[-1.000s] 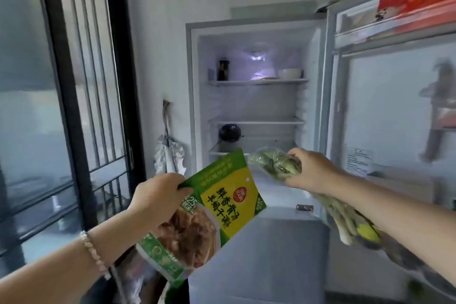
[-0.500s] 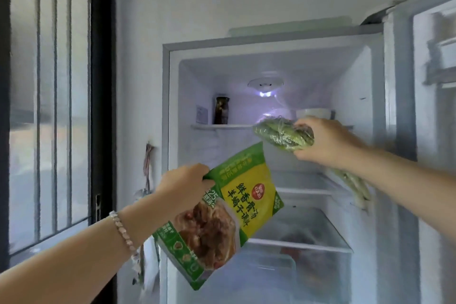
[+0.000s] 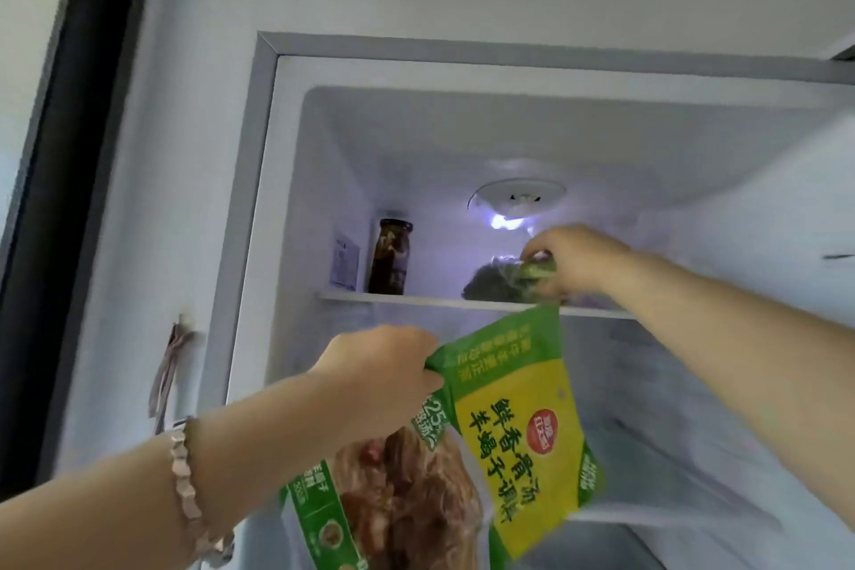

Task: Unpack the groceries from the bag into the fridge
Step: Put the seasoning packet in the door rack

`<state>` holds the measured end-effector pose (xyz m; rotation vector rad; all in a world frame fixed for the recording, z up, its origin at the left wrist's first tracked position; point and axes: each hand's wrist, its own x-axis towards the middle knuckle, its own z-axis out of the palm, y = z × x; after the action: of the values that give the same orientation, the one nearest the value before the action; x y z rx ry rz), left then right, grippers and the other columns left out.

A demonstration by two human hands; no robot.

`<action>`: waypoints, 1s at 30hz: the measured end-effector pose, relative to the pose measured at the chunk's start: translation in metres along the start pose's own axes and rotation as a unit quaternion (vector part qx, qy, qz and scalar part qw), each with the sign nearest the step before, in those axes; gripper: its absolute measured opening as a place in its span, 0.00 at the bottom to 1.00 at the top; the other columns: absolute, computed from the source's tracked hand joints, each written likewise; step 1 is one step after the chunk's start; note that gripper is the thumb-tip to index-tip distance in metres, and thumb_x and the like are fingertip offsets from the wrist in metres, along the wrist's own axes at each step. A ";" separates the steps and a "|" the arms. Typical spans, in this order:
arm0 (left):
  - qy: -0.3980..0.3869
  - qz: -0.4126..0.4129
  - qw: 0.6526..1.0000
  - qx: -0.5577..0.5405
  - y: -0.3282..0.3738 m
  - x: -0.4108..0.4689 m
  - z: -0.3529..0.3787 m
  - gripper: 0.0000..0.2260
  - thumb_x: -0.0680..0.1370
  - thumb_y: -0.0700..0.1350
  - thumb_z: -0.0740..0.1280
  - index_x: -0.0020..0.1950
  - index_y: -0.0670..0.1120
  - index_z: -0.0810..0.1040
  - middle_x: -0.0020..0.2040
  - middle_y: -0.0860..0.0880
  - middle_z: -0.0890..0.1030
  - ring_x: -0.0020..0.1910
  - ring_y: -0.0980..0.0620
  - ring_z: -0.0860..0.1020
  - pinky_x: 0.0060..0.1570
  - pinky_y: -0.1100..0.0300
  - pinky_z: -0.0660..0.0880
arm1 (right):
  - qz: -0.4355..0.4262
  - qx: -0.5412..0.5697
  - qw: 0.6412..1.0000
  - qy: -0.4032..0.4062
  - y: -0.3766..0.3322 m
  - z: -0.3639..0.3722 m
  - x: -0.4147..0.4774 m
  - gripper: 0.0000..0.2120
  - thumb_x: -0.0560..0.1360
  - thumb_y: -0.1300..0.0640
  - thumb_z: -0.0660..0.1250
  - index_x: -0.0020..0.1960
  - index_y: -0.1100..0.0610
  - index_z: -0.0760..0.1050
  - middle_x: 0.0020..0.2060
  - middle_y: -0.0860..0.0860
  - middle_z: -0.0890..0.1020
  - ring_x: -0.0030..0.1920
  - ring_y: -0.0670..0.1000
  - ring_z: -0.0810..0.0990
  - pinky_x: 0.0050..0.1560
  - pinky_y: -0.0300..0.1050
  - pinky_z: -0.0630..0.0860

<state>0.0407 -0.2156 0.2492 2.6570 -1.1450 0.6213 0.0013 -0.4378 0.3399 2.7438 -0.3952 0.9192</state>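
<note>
greens in clear plastic wrap (image 3: 499, 280) sit at the top shelf (image 3: 416, 300) of the open fridge (image 3: 261, 199). their dark leafy end is low against the shelf surface, but i cannot tell whether the whole bundle rests there. the right hand (image 3: 571, 259) reaches in over the shelf edge and grips the near end of the bundle, fingers curled round the wrap and the back of the hand toward the camera. the bundle lies just under the round fridge light (image 3: 513, 204), which glows bluish white at the back of the compartment. to the left on the same shelf, well apart from the greens, a dark jar (image 3: 391, 257) with a black lid stands upright. beside it a small label (image 3: 344, 262) is stuck to the inner side wall.

the left hand (image 3: 379, 375) is lower and nearer the camera, in front of the fridge and below the top shelf. it is closed on the upper edge of a green and yellow food pouch (image 3: 518, 421), which hangs down tilted with its printed face toward the camera. the pouch's top corner comes up just beneath the right hand; contact between them cannot be made out. a bracelet (image 3: 185, 472) of pale beads circles the left wrist.

on the wall left of the fridge a strap (image 3: 169, 366) hangs from a hook, and a dark door frame (image 3: 69, 199) runs up the left edge.
</note>
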 end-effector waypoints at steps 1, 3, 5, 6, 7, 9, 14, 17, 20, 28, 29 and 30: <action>-0.005 0.009 1.000 -0.003 -0.002 0.004 0.001 0.07 0.81 0.52 0.56 0.48 0.50 0.70 0.42 0.54 0.71 0.45 0.50 0.73 0.44 0.58 0.69 | 0.004 -0.031 0.999 -0.010 -0.002 0.007 0.009 0.23 0.69 0.54 0.73 0.64 0.49 0.73 0.63 0.51 0.75 0.60 0.55 0.74 0.50 0.41 0.69; -0.015 0.018 1.000 -0.010 -0.007 0.012 0.004 0.07 0.81 0.52 0.57 0.47 0.51 0.69 0.43 0.53 0.71 0.48 0.49 0.74 0.47 0.58 0.69 | 0.008 -0.056 0.998 -0.005 -0.002 0.011 0.027 0.22 0.69 0.52 0.72 0.63 0.47 0.73 0.63 0.49 0.75 0.61 0.54 0.74 0.50 0.41 0.68; -0.020 0.013 0.999 -0.033 -0.011 0.017 0.007 0.06 0.81 0.51 0.57 0.47 0.51 0.68 0.46 0.52 0.72 0.49 0.49 0.74 0.47 0.58 0.69 | 0.014 -0.053 0.998 0.011 -0.003 0.011 0.040 0.21 0.70 0.48 0.72 0.62 0.45 0.74 0.62 0.47 0.76 0.61 0.53 0.74 0.49 0.41 0.67; -0.021 0.008 0.999 -0.042 -0.012 0.019 0.009 0.06 0.80 0.52 0.58 0.46 0.51 0.68 0.46 0.52 0.72 0.48 0.49 0.73 0.46 0.58 0.69 | 0.017 -0.048 0.999 0.006 -0.004 0.012 0.044 0.22 0.70 0.46 0.72 0.63 0.45 0.73 0.63 0.47 0.76 0.61 0.53 0.74 0.51 0.41 0.68; -0.023 0.004 0.999 -0.044 -0.012 0.020 0.010 0.07 0.80 0.52 0.58 0.44 0.51 0.67 0.45 0.52 0.72 0.47 0.50 0.73 0.45 0.59 0.68 | 0.020 -0.042 0.999 -0.017 -0.006 0.015 0.046 0.25 0.69 0.44 0.71 0.65 0.45 0.71 0.64 0.47 0.74 0.62 0.53 0.73 0.54 0.42 0.69; -0.029 0.002 0.999 -0.039 -0.010 0.021 0.013 0.10 0.80 0.52 0.58 0.41 0.51 0.66 0.44 0.52 0.73 0.47 0.49 0.74 0.44 0.59 0.68 | 0.020 -0.021 0.995 -0.090 -0.011 0.025 0.044 0.31 0.70 0.39 0.68 0.70 0.45 0.65 0.68 0.49 0.70 0.66 0.54 0.71 0.62 0.46 0.69; -0.012 0.009 1.000 -0.020 -0.008 0.026 0.016 0.09 0.81 0.53 0.57 0.49 0.48 0.70 0.52 0.48 0.77 0.52 0.47 0.76 0.47 0.57 0.69 | 0.018 0.030 0.993 -0.111 0.008 0.014 0.020 0.33 0.73 0.36 0.62 0.73 0.47 0.59 0.67 0.49 0.71 0.67 0.51 0.70 0.63 0.42 0.65; -0.004 0.007 1.000 -0.020 -0.009 0.027 0.018 0.10 0.81 0.54 0.57 0.45 0.48 0.68 0.45 0.50 0.75 0.48 0.47 0.76 0.45 0.57 0.70 | 0.032 -0.008 0.990 -0.138 0.037 0.003 0.001 0.32 0.73 0.39 0.63 0.73 0.51 0.60 0.68 0.49 0.70 0.67 0.50 0.70 0.66 0.42 0.65; 0.007 0.000 0.999 -0.034 -0.012 0.027 0.021 0.12 0.80 0.54 0.58 0.47 0.46 0.71 0.41 0.51 0.74 0.43 0.49 0.74 0.39 0.59 0.67 | 0.009 0.006 0.994 -0.113 0.051 0.004 -0.011 0.25 0.74 0.44 0.64 0.69 0.50 0.67 0.66 0.49 0.73 0.65 0.48 0.71 0.64 0.39 0.66; 0.001 -0.008 0.999 -0.051 -0.008 0.026 0.020 0.11 0.80 0.54 0.59 0.47 0.47 0.73 0.41 0.53 0.75 0.41 0.52 0.74 0.34 0.61 0.65 | 0.005 0.085 0.996 0.031 0.037 0.019 0.016 0.18 0.74 0.53 0.69 0.63 0.47 0.75 0.63 0.49 0.77 0.64 0.52 0.73 0.61 0.44 0.69; 0.002 -0.010 0.999 -0.050 -0.007 0.025 0.019 0.10 0.80 0.54 0.60 0.47 0.48 0.73 0.40 0.53 0.74 0.40 0.53 0.73 0.34 0.62 0.65 | 0.004 0.049 0.998 0.040 0.031 0.022 0.019 0.18 0.75 0.53 0.67 0.64 0.47 0.74 0.64 0.49 0.76 0.65 0.53 0.72 0.59 0.44 0.69; 0.002 -0.013 0.999 -0.047 -0.007 0.024 0.019 0.10 0.80 0.54 0.60 0.46 0.49 0.73 0.40 0.54 0.74 0.40 0.53 0.73 0.34 0.62 0.65 | 0.001 0.015 0.999 0.051 0.025 0.026 0.021 0.18 0.76 0.53 0.66 0.65 0.46 0.73 0.65 0.50 0.75 0.65 0.53 0.71 0.58 0.44 0.68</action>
<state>0.0658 -0.2325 0.2429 2.5871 -1.1084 0.5542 0.0237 -0.4724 0.3354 2.7087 -0.3682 1.0684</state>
